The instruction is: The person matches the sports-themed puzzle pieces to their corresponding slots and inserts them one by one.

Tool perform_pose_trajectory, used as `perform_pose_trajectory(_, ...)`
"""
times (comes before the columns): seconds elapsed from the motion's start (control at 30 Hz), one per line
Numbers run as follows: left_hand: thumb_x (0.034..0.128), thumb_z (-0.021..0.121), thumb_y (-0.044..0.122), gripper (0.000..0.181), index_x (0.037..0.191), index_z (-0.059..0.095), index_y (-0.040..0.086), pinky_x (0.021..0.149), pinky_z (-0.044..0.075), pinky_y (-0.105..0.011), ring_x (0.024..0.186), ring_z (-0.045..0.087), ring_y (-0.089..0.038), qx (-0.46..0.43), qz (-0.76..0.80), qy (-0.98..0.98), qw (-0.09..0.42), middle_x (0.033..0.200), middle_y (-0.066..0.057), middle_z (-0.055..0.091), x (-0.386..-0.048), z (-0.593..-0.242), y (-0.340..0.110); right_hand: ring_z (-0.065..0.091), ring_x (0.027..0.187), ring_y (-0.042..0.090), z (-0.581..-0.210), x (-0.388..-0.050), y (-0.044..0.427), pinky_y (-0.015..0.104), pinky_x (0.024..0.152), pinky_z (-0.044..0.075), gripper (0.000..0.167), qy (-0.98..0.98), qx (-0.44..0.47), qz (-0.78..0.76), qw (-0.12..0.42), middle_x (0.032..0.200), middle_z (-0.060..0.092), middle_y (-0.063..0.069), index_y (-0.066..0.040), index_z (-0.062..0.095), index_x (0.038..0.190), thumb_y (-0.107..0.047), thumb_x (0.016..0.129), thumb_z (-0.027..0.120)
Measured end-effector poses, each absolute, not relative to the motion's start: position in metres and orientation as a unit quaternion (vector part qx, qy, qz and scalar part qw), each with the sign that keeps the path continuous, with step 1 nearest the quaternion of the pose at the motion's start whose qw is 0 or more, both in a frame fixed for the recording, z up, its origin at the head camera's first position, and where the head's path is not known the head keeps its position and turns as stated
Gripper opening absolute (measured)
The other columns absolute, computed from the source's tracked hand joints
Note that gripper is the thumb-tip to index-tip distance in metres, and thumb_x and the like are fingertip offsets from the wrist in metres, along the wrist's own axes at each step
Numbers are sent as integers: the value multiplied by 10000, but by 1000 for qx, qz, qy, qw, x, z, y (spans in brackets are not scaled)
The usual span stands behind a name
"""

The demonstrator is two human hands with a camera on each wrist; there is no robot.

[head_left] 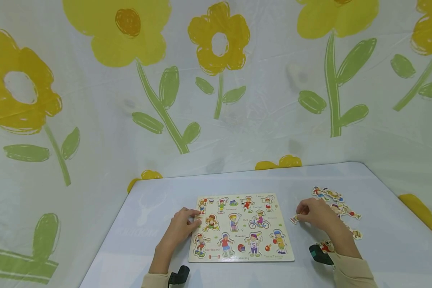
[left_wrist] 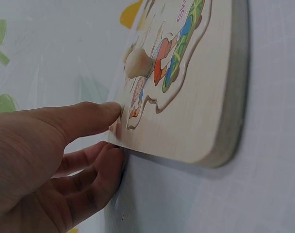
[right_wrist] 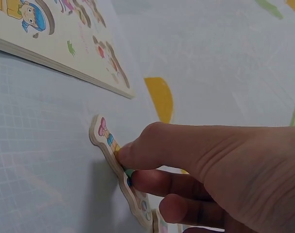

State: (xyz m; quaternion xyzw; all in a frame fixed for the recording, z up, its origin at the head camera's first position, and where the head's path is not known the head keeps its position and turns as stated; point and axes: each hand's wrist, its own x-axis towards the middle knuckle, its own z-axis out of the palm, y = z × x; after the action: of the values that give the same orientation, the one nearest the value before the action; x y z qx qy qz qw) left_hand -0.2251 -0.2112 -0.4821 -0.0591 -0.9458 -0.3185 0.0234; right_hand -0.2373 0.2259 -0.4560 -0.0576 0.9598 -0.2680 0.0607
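Now pinching a flat, figure-shaped puzzle piece (right_wrist: 110, 141) between thumb and fingers of the right hand (head_left: 315, 216), with the pink-shoed end poking out left of the fingertips. Clear of the tabletop or touching it? Cannot tell. Across to the left of that pinch, over white table (head_left: 288, 204), and there holding the puzzle board (head_left: 289, 256) by its left edge with the left hand (head_left: 181, 224), laying the thumb at the rim and bending the fingers in against the edge. Just nearer the body from that left grip, on to a skateboard figure (head_left: 200, 245) in the board, with a round knob (left_wrist: 139, 63) jutting from it. Back over to the loose pieces (head_left: 320, 194), scattered beyond and to the right of the right-hand pinch, some touching or overlapping, with another piece (head_left: 327, 246) peeking out nearer the body, right by a black wrist device (head_left: 320, 255). Behind the right grip, down to a beige sleeve (head_left: 356, 272). Far beyond both grips, up to a pale cloth backdrop (head_left: 273, 120) with big yellow flowers (head_left: 203, 38) on green stems.
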Motion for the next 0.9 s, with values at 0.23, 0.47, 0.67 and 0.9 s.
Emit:
perform_pose_trajectory(0.23, 872, 735, 198, 346, 1195, 696, 82, 516, 430, -194, 690, 493, -111, -57, -320, -945, 23, 1011, -77, 612, -225, -482, -212, 513, 709, 180, -454, -237, 225, 303, 621, 445, 89, 961, -60, -261, 62, 784, 617, 20, -109, 688, 888, -136, 821, 739)
perform_pose_trajectory(0.47, 869, 735, 186, 338, 1184, 698, 69, 528, 417, -191, 695, 489, -111, -70, -312, -947, 27, 1001, -87, 614, -224, -482, -212, 517, 718, 177, -453, -236, 222, 303, 632, 454, 83, 962, -61, -258, 59, 789, 621, 17, -115, 688, 881, -131, 815, 735)
perform_pose_trajectory(0.67, 864, 740, 178, 337, 1175, 701, 55, 530, 414, -195, 695, 489, -115, -73, -313, -947, 30, 988, -91, 617, -224, -479, -210, 517, 713, 170, -453, -237, 218, 302, 618, 443, 75, 964, -74, -251, 41, 788, 624, 7, -120, 694, 871, -130, 806, 730)
perform_pose_trajectory(0.9, 863, 740, 180, 339, 1177, 702, 56, 543, 414, -191, 705, 490, -117, -68, -311, -947, 30, 998, -90, 622, -224, -480, -210, 516, 721, 162, -454, -239, 217, 301, 618, 443, 64, 964, -83, -251, 26, 793, 622, 1, -117, 698, 870, -109, 807, 699)
